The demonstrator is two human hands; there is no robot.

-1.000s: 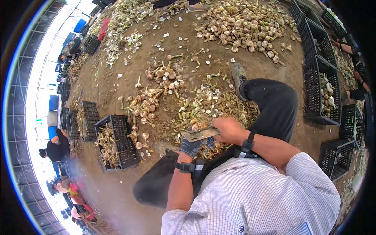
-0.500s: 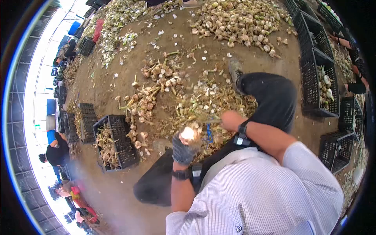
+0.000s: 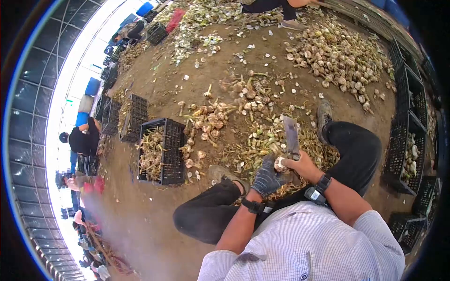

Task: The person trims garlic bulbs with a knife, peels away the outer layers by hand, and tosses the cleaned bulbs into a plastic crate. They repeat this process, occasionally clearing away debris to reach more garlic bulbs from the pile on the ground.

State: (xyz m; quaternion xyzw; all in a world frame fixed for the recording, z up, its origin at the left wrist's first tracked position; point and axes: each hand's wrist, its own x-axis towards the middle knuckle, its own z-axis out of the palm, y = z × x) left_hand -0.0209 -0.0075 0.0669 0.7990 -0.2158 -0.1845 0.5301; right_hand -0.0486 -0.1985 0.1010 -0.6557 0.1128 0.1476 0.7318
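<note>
My left hand [image 3: 266, 180], in a grey glove, is closed around a garlic bulb [image 3: 280, 165]. My right hand [image 3: 305, 166], bare, grips a knife whose broad flat blade [image 3: 291, 133] points up and away from me. The right thumb reaches over to the bulb, so the two hands meet in front of my lap. The knife's handle is mostly hidden by the right hand. Under the hands lies a heap of cut stalks and peelings [image 3: 262, 140]. Just beyond it is a loose pile of garlic bulbs with stems [image 3: 211, 119].
A black crate [image 3: 173, 152] of stalks stands to the left, with another crate [image 3: 136, 112] behind it. A large garlic heap [image 3: 342, 56] lies at the far right. Black crates [image 3: 407, 150] line the right side. Another person's leg [image 3: 291, 14] shows at the top.
My right hand with the knife has come against the bulb in my left hand, and the blade has swung from sideways to pointing away. The whole view has shifted.
</note>
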